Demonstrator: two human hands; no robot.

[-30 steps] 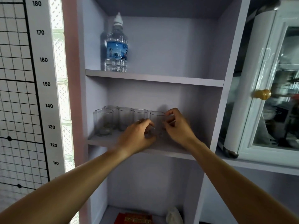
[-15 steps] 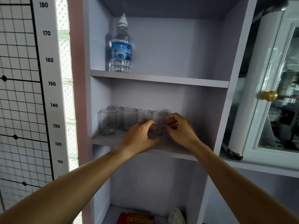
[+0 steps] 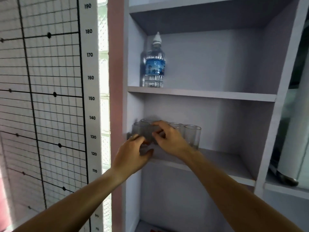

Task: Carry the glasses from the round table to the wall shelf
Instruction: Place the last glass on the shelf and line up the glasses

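Several clear glasses stand in a row on the middle board of the lilac wall shelf; the rightmost glass stands free. Both my hands are at the row's left end. My left hand cups the base of the front-left glass from the left and below. My right hand pinches the same glass on its right side with the fingertips. The hands hide the glasses in the middle of the row, and the picture is blurred there. The round table is out of view.
A water bottle with a blue label stands on the shelf board above. A height chart with a grid hangs on the wall to the left. A white cabinet stands to the right of the shelf.
Both hands have let go of the rightmost glass and moved left along the row to the front-left glass. My view has shifted left and up.
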